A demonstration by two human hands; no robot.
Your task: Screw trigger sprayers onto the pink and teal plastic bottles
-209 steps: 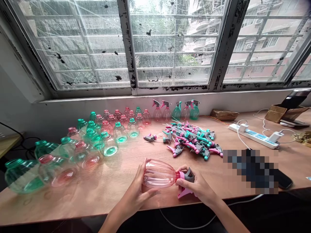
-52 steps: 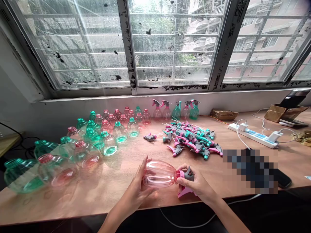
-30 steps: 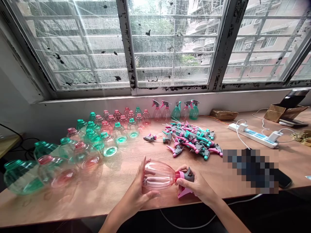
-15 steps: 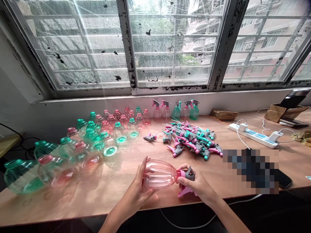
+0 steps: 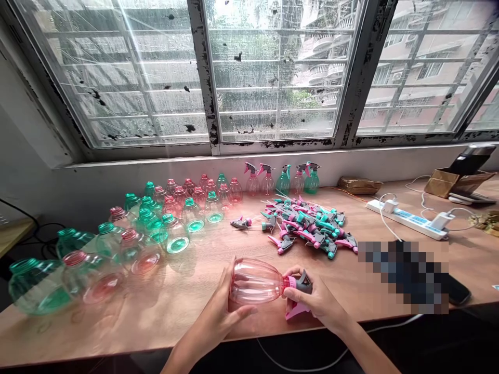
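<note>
A clear pink ribbed bottle (image 5: 255, 281) lies on its side in the air above the table's front edge, its neck to the right. My left hand (image 5: 222, 306) cups its base, palm against the bottom and thumb stretched out below. At the neck, the fingers of my right hand (image 5: 317, 298) are closed around the pink collar of a grey and pink trigger sprayer (image 5: 303, 283). The sprayer sits on the bottle's mouth, and its pink trigger points down. How far the collar is threaded on is hidden by the fingers.
Beyond my hands lies a heap of sprayer heads (image 5: 307, 223), with one loose sprayer head (image 5: 241, 223) beside it. Open green and pink bottles (image 5: 177, 231) fill the left. Several fitted spray bottles (image 5: 283, 182) stand by the wall. A power strip (image 5: 407, 218) and phone (image 5: 456, 288) are right.
My left thumb has swung outward, away from the bottle's underside. The bottle and the sprayer stay nearly in place, with my right fingers shifted slightly around the collar.
</note>
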